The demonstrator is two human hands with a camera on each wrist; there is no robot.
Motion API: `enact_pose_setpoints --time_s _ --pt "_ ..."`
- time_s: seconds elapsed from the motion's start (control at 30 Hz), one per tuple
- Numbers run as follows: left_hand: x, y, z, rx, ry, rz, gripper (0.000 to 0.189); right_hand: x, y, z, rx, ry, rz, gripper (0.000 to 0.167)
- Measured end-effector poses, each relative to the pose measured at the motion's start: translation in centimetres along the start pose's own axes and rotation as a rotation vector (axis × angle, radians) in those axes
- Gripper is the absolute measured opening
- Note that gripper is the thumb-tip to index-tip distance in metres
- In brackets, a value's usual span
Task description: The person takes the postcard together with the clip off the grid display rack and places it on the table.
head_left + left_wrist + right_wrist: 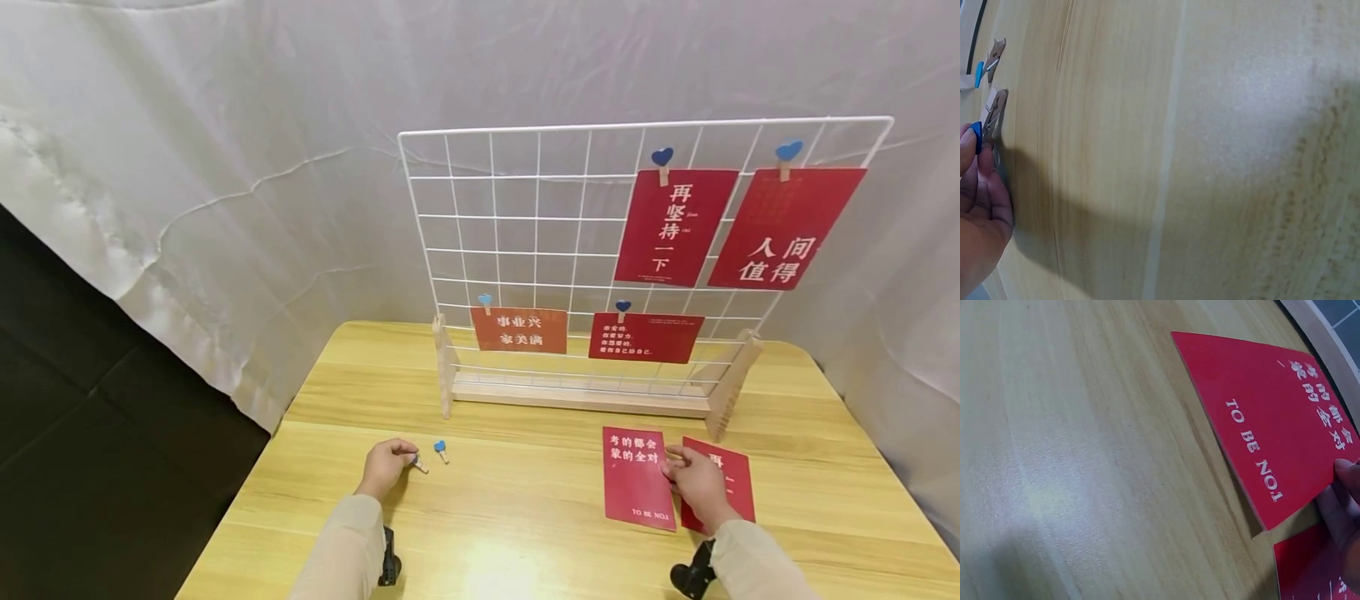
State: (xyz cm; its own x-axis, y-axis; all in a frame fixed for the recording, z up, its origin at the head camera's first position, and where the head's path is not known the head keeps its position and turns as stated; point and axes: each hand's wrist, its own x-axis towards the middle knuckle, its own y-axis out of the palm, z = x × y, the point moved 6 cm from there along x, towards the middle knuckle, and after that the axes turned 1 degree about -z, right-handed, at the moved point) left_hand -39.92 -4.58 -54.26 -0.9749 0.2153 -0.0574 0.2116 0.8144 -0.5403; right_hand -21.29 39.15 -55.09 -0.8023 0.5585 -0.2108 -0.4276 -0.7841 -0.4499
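Observation:
At the left of the table my left hand (pixel 386 467) pinches a small wooden clothespin (pixel 994 115) by its dark blue heart. Just beyond it lies a second clothespin (pixel 441 451) with a lighter blue heart. On the right, my right hand (pixel 699 482) pinches the right edge of a red card (pixel 637 479) between thumb and fingers. White characters and "TO BE NO.1" are printed on this card, and its near edge is lifted off the wood in the right wrist view. Another red card (pixel 738 483) lies under my right hand, partly hidden by it.
A white wire grid (pixel 517 196) on a wooden stand (pixel 581 397) rises at the back of the table (pixel 517 500). Several red and orange cards hang on it from heart clothespins, including an orange card (pixel 519 331) at lower left. Pale cloth (pixel 285 125) hangs behind.

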Motion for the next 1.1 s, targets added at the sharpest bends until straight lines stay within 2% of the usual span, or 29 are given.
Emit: enact_pose_setpoints --time_s 0.23,0.37,0.73,0.93,1.1 --pt "0.03 0.29 -0.16 -0.008 -0.006 0.024 0.009 -0.40 -0.50 0.63 -0.201 -0.085 -0.105 0.034" --pt "0.05 0.40 -0.37 -0.011 -0.010 0.027 0.010 -0.46 -0.67 0.93 -0.273 -0.097 -0.121 0.034" --pt "0.11 0.32 -0.36 0.084 0.031 0.001 0.009 -0.55 -0.59 0.69 -0.270 -0.040 -0.169 0.032" --pt "0.07 0.14 -0.04 0.089 0.020 0.006 0.010 -0.78 -0.34 0.79 -0.276 -0.026 -0.186 0.031" --pt "-0.10 -0.21 -0.14 0.059 -0.002 -0.002 0.012 -1.04 -0.32 0.86 -0.272 -0.019 -0.173 0.033"
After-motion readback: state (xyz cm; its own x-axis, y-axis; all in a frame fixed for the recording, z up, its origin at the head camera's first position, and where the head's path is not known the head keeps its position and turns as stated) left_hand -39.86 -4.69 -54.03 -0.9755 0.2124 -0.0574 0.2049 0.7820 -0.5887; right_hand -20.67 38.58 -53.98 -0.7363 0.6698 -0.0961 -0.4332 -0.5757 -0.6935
